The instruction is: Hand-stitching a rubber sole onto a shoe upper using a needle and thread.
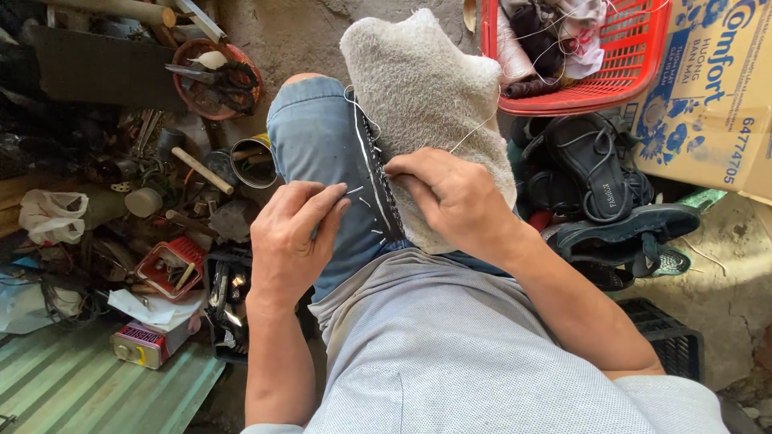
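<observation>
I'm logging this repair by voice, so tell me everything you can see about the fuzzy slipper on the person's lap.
The fuzzy slipper is beige, terry-like cloth, thick and rounded, lying across the denim-clad knee with one end pointing away from the person. A dark sole edge runs along its left side, crossed by white stitches. A white thread trails over the fabric. The right hand presses down on it at the seam; the left hand pinches a thin needle whose tip meets the sole edge.

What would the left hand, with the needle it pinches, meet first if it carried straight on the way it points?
Probably the dark stitched sole edge on the knee; the left hand aims its needle there.
</observation>
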